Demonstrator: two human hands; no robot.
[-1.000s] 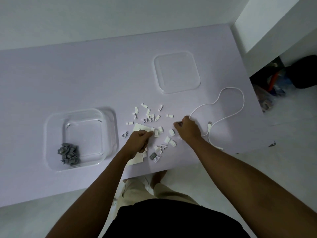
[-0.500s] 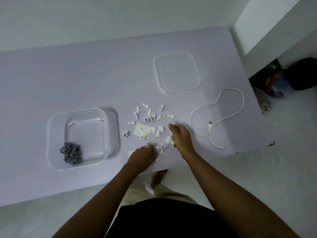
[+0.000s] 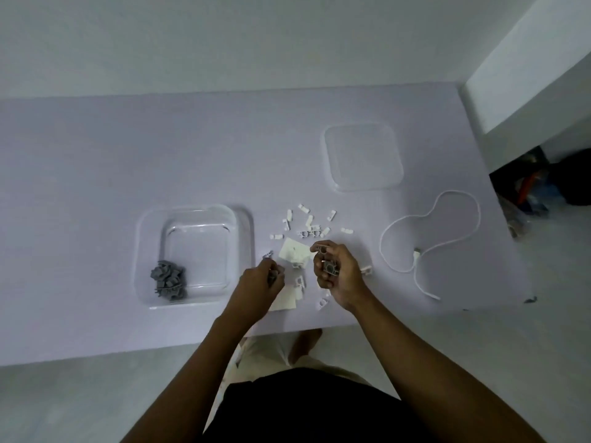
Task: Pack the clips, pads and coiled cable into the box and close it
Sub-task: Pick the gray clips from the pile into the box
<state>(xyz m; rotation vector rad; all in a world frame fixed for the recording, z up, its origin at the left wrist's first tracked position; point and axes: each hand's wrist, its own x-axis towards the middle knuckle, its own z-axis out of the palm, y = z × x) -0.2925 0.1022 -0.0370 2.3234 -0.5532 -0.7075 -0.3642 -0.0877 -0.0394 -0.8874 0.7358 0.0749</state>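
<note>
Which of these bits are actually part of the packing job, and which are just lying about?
Part of the job:
- clear box, grey clips inside
- lid
- white clips
- pads
- cable, still uncoiled
- grey clip in right hand

Just lying about:
- clutter on the floor beside the table

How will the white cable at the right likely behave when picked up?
The white cable lies in loose uneven curves, so it is probably floppy and would dangle rather than hold shape. It is thin, so likely light. Uncoiled, it will probably need winding with both hands before it fits the box.
</note>
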